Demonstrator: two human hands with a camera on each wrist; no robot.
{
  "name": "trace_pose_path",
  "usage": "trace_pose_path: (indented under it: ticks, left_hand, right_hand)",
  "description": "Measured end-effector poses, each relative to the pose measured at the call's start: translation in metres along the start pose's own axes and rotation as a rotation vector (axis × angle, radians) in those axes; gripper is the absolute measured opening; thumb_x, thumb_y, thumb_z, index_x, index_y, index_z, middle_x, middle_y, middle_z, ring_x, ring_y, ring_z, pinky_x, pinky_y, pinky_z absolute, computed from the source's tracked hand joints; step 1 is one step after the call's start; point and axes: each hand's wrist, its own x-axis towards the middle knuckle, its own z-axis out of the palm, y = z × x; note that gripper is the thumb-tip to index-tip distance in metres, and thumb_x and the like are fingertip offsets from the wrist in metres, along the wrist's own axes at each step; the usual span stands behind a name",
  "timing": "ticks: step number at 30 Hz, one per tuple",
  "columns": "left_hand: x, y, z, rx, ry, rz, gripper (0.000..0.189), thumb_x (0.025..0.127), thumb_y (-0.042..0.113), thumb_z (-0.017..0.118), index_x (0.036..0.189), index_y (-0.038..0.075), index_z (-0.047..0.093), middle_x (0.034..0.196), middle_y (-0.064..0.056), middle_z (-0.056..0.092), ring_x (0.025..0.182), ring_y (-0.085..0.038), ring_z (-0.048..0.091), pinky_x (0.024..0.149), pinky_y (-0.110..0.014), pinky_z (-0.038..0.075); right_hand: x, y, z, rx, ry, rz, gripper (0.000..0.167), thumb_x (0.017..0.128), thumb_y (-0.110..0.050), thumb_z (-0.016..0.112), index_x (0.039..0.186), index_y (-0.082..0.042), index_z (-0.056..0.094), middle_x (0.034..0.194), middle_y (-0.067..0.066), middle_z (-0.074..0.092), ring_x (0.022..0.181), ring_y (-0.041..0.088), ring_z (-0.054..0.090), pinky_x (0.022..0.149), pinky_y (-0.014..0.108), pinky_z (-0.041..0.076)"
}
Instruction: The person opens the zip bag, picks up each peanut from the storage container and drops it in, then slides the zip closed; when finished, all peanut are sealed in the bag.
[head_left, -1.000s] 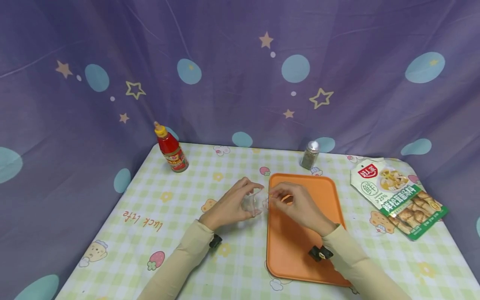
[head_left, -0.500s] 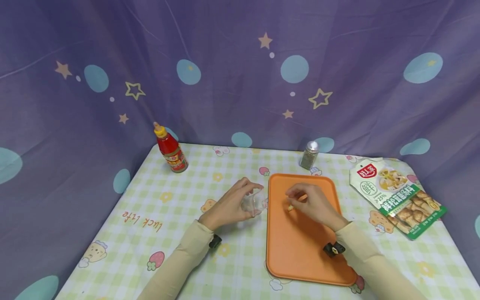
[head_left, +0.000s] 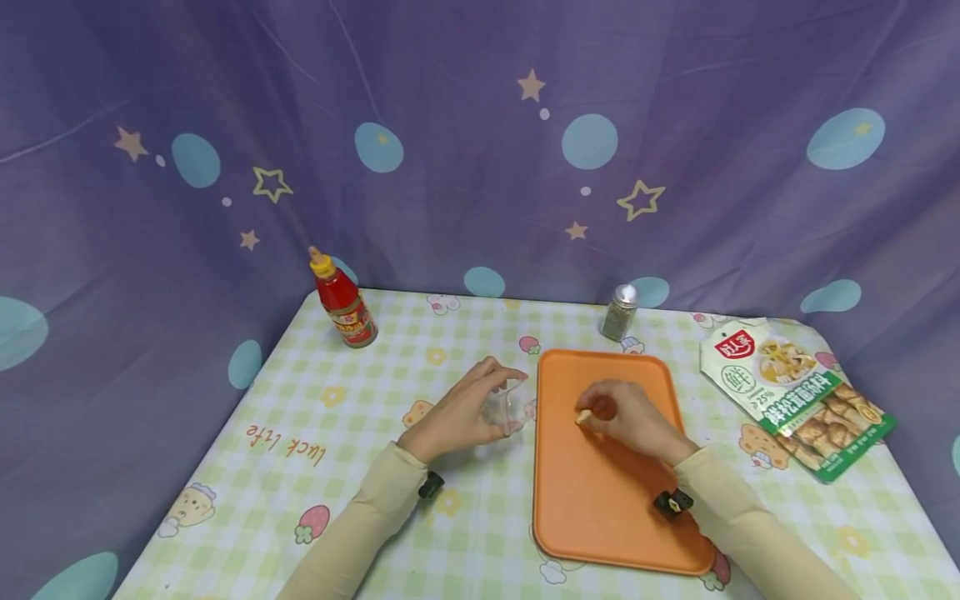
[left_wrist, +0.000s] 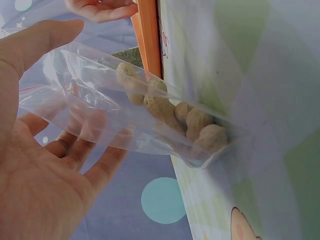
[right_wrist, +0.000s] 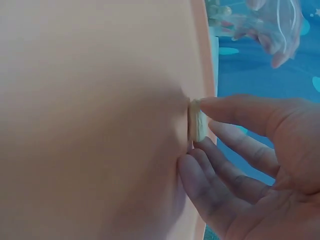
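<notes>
My left hand (head_left: 461,417) holds a clear plastic bag (head_left: 508,406) upright beside the left edge of the orange tray (head_left: 600,517). In the left wrist view, the thumb and fingers are curled round the bag near its top, and several unshelled peanuts (left_wrist: 162,107) lie in its lower end. Over the tray, my right hand (head_left: 630,417) pinches a single peanut (head_left: 583,416) between thumb and fingers. The right wrist view has this pale peanut (right_wrist: 198,121) at the tray surface, between the thumb and the other fingertips.
A red sauce bottle (head_left: 345,308) with a yellow cap stands at the back left. Behind the tray is a glass spice shaker (head_left: 619,314). To the right lies a green and white seasoning packet (head_left: 798,396). A purple curtain (head_left: 465,217) hangs behind the table.
My right hand has moved from the bag's mouth rightward over the tray, then lowered slightly. The peanut now shows at its fingertips. My left hand and the bag have stayed put.
</notes>
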Motion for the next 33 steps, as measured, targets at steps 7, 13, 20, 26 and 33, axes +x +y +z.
trace_pose_path:
  ticks: [7, 13, 20, 26, 33]
  left_hand:
    - [0.0, 0.0, 0.001, 0.001, -0.002, -0.005, 0.066, 0.085, 0.026, 0.087, 0.144, 0.022, 0.057, 0.118, 0.006, 0.052, 0.112, -0.011, 0.051, 0.092, -0.031, 0.052]
    - [0.0, -0.001, 0.002, 0.002, 0.001, 0.001, 0.067, 0.085, 0.027, 0.087, 0.144, 0.023, 0.057, 0.117, 0.006, 0.052, 0.112, -0.01, 0.051, 0.093, -0.031, 0.052]
    - [0.0, -0.002, 0.003, 0.003, -0.007, 0.0, 0.068, 0.083, 0.023, 0.087, 0.144, 0.024, 0.056, 0.118, 0.006, 0.053, 0.113, -0.011, 0.052, 0.092, -0.031, 0.052]
    - [0.0, -0.001, 0.004, 0.006, -0.003, 0.013, 0.068, 0.082, 0.022, 0.087, 0.143, 0.021, 0.057, 0.118, 0.003, 0.054, 0.114, -0.015, 0.054, 0.093, -0.032, 0.052]
    - [0.0, 0.0, 0.004, 0.004, -0.001, 0.017, 0.068, 0.082, 0.022, 0.088, 0.142, 0.021, 0.058, 0.117, 0.004, 0.054, 0.114, -0.018, 0.056, 0.094, -0.032, 0.053]
  right_hand:
    - [-0.003, 0.0, 0.005, -0.029, -0.012, -0.014, 0.016, 0.084, -0.005, 0.084, 0.097, -0.012, 0.078, 0.09, -0.001, 0.075, 0.078, 0.007, 0.066, 0.073, 0.026, 0.056]
    - [-0.004, -0.002, 0.009, -0.04, -0.014, -0.008, 0.009, 0.087, -0.009, 0.083, 0.092, -0.014, 0.077, 0.081, -0.006, 0.07, 0.072, 0.002, 0.06, 0.068, 0.022, 0.053]
    - [-0.006, -0.008, 0.011, -0.018, 0.002, -0.012, 0.006, 0.089, -0.01, 0.082, 0.092, -0.012, 0.077, 0.08, -0.005, 0.07, 0.07, 0.002, 0.061, 0.067, 0.022, 0.053]
    - [-0.005, -0.016, 0.011, 0.033, 0.041, -0.031, 0.011, 0.087, -0.009, 0.083, 0.095, -0.012, 0.076, 0.082, -0.005, 0.072, 0.073, 0.005, 0.065, 0.07, 0.023, 0.056]
    - [-0.005, -0.034, 0.011, 0.095, 0.064, -0.04, 0.014, 0.089, -0.008, 0.082, 0.101, -0.013, 0.076, 0.091, -0.003, 0.074, 0.079, 0.006, 0.067, 0.073, 0.025, 0.059]
